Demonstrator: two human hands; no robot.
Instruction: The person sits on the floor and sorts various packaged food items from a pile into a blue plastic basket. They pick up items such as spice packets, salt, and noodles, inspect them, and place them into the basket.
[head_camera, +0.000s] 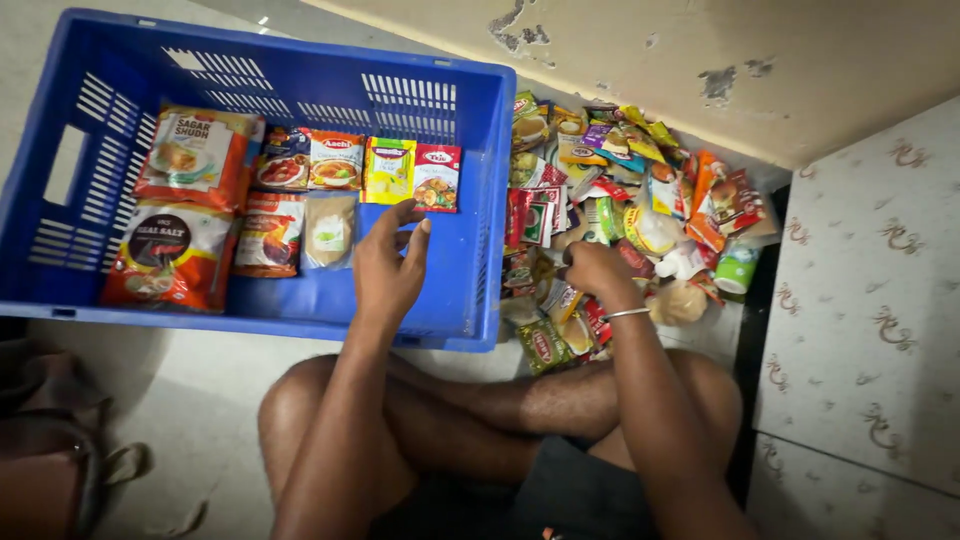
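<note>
Left hand (388, 262): forearm rose from the crossed legs, wrist straight, palm down over the bare blue bottom of the rectangular blue plastic crate with slotted walls (110, 85). Fingers were loosely spread and slightly curled, holding nothing; fingertips lay just below the small yellow sachet (389, 170) and the small red-and-white sachet (437, 177), not clearly touching either.

Right hand (598, 270): arm reached forward across the right knee, a thin metal bangle (628, 313) at the wrist. Knuckles faced up, fingers curled down into the loose heap of mixed small foil packets (620, 200) on the floor, beside the crate's right wall. Whether it gripped a packet could not be told.

Crate contents: packets laid flat in two rows. Back row held a large orange pouch (197, 155), two small picture-front packets and the two sachets. Front row held a large red-and-black pouch (168, 255), an orange packet and a small clear bag of pale powder (329, 232).
</note>
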